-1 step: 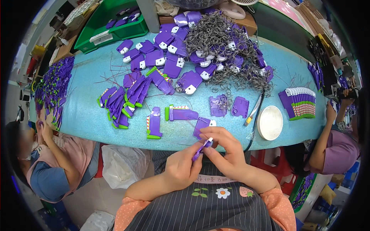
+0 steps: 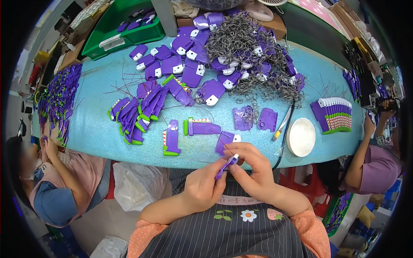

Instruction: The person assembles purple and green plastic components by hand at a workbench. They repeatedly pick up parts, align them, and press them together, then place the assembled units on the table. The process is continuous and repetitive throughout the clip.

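Close in front of the apron, my left hand pinches a small purple plastic part with a white end. My right hand is closed on the white end of the same part, and its fingers partly cover it. A thin dark red wire runs near the fingertips. Just beyond them lies a purple panel with a white corner. Two purple wing pieces with green ends, one upright and one sideways, rest on the table left of it. Two purple plates lie farther right, one bearing grey rings.
A big heap of grey rings covers purple panels at the back. Piled wing pieces lie left. A white bowl and a utility knife sit right, before a stacked row of wings. Co-workers sit at both sides.
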`<state>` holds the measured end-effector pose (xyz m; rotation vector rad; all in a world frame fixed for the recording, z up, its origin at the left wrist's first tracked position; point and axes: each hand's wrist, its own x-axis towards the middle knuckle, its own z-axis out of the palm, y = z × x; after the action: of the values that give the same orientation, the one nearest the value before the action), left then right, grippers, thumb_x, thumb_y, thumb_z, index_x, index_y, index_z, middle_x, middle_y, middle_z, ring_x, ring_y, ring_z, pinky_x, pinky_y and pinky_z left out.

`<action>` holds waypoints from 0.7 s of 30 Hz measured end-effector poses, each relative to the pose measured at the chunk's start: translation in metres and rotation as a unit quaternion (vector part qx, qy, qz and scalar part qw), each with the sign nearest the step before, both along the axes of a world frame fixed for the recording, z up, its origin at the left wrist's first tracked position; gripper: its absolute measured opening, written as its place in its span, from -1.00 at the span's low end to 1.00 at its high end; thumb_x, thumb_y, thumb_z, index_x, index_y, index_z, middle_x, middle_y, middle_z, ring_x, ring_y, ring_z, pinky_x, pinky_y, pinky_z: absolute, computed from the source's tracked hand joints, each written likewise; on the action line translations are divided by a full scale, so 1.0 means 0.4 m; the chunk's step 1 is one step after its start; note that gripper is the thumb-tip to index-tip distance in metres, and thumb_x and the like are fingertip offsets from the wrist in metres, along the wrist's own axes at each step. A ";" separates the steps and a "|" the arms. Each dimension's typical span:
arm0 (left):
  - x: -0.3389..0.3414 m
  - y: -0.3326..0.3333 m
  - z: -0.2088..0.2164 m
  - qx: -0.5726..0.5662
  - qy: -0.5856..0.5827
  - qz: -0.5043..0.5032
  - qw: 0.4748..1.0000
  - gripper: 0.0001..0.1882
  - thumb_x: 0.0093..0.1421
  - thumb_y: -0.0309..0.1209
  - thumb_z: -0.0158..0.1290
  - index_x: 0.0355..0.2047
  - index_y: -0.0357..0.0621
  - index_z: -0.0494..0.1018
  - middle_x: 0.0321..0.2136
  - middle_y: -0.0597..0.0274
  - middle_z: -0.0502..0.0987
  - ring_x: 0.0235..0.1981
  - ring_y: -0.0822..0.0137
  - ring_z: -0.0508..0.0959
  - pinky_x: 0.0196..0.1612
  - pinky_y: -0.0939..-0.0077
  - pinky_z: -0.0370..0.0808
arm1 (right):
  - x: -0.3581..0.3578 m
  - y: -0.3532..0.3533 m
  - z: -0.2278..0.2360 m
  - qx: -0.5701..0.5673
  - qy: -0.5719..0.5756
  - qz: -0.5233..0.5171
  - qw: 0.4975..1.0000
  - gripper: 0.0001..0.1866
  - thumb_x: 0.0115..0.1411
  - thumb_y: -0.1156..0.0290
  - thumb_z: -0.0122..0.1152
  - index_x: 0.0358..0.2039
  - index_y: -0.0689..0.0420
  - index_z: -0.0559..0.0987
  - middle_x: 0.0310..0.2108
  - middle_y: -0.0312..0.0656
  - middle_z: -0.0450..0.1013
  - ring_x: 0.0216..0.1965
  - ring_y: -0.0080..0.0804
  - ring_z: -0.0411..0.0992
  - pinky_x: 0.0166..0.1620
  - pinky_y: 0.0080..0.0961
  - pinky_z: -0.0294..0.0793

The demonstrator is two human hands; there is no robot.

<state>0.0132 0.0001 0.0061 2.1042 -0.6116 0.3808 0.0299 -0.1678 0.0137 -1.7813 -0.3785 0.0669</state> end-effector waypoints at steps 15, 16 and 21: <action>-0.028 -0.016 -0.040 -0.420 0.348 -0.105 0.831 -0.65 0.32 -0.47 -0.23 0.08 -0.34 0.12 -0.05 0.02 0.40 -0.08 0.36 0.46 -0.02 0.48 0.40 | -0.001 0.024 -0.034 0.052 0.070 0.020 0.996 -0.83 0.18 0.52 0.02 -0.20 0.25 0.43 -0.33 -0.17 0.38 -0.34 -0.46 0.40 -0.33 -0.59 0.37; -0.027 -0.014 -0.033 -0.427 0.346 -0.113 0.828 -0.65 0.33 -0.46 -0.24 0.09 -0.34 0.11 -0.05 0.00 0.40 -0.09 0.32 0.48 -0.02 0.45 0.41 | 0.011 0.003 -0.018 0.051 0.091 0.001 0.995 -0.81 0.17 0.50 0.05 -0.19 0.24 0.44 -0.35 -0.19 0.39 -0.38 -0.48 0.39 -0.36 -0.61 0.35; -0.015 -0.012 -0.009 -0.470 0.412 -0.093 0.775 -0.64 0.32 -0.42 -0.23 0.09 -0.29 0.09 -0.06 -0.13 0.40 -0.13 0.15 0.53 -0.04 0.29 0.48 | 0.166 -0.132 -0.005 -0.222 -0.015 -0.240 0.945 -0.83 0.06 0.43 0.20 -0.36 0.25 0.50 -0.62 -0.21 0.36 -0.55 -0.42 0.39 -0.47 -0.49 0.35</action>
<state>0.0073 -0.0046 0.0025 1.0282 -0.0315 -0.3270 0.0965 -0.2208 0.0117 -2.2782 0.0690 -0.2368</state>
